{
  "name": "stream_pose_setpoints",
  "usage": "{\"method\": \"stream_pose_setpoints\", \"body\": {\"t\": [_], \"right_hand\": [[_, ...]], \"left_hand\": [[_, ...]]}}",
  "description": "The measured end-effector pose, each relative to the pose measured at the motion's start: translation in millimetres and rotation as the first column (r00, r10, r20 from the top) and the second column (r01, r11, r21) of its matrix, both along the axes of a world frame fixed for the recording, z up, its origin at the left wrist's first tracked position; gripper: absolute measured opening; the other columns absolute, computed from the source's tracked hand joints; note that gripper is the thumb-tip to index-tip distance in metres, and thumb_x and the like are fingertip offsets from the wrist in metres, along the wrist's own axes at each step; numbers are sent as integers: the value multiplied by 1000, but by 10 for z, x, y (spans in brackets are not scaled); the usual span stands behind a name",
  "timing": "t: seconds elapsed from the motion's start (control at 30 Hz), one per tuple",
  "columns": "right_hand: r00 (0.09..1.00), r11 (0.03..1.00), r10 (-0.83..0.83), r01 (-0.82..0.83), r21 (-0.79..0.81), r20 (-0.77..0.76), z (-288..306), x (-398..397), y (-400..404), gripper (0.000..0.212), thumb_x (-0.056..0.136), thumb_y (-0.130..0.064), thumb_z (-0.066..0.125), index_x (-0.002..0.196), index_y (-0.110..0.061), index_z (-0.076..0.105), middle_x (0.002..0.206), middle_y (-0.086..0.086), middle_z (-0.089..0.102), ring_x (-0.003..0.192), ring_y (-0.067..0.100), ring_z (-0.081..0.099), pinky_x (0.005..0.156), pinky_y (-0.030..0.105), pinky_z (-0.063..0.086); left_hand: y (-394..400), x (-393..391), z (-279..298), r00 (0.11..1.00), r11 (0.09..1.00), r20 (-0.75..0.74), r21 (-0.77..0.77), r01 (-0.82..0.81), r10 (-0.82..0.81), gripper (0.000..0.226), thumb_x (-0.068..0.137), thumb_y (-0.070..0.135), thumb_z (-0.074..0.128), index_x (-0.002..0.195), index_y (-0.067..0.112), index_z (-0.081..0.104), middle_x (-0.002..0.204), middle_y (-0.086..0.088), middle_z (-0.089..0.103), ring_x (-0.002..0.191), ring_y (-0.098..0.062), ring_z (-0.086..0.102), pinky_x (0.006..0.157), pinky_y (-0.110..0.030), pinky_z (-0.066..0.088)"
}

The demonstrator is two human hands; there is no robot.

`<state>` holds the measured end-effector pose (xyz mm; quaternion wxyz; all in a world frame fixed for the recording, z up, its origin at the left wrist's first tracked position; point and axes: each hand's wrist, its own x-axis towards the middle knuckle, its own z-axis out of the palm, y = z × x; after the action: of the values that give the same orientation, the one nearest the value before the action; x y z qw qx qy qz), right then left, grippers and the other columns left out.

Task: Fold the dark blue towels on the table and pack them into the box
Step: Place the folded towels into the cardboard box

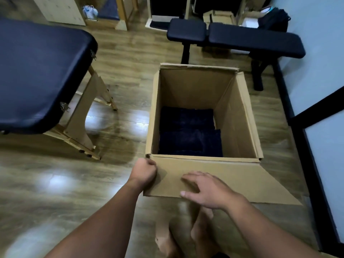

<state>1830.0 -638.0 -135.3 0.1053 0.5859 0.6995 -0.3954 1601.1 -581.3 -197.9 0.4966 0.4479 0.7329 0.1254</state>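
Brown corrugated cardboard box (240, 116) holds soft, light folded dark blue towels (189, 133); left hand (144, 171) grips its stiff near flap's corner, right hand (206, 189) lies flat, fingers spread, on that flap.

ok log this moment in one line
towels: folded, in box | box: open, on floor | left hand: grips near flap corner | right hand: flat on flap

I am seeing both forearms showing bare, no sleeves reaching them, nearer me than the cardboard box (202, 172). The left hand (144, 171) and right hand (204, 189) are wearing no gloves, and the feet below them are showing bare too.
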Motion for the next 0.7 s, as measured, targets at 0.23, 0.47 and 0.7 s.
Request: {"method": "stream_pose_setpoints", "body": {"t": [0.23,0.47,0.7], "right_hand": [[999,987,-38,34,154,28,356,163,542,28,88,-43,66,116,-38,68,111,-13,69,103,12,65,89,34,54],[896,718,-437,293,631,81,342,229,1076,50,91,-27,65,140,-30,54,148,-4,49,144,21,34,118,62,12],[947,899,-287,214,382,146,-292,270,1582,62,99,-34,51,157,-31,27,170,2,-5,155,28,-11,124,52,11]], "left_hand": [[379,9,473,925,980,333,15,-201,184,15,94,11,63,84,4,71,79,-8,64,64,-24,56,57,-30,46],[887,108,653,876,967,467,142,-212,123,33,100,35,60,119,8,62,94,-8,65,78,-23,62,68,-41,51],[1677,326,212,998,986,31,157,52,-57,76,92,5,62,158,18,28,138,-1,51,130,-23,51,112,-42,44]]}}
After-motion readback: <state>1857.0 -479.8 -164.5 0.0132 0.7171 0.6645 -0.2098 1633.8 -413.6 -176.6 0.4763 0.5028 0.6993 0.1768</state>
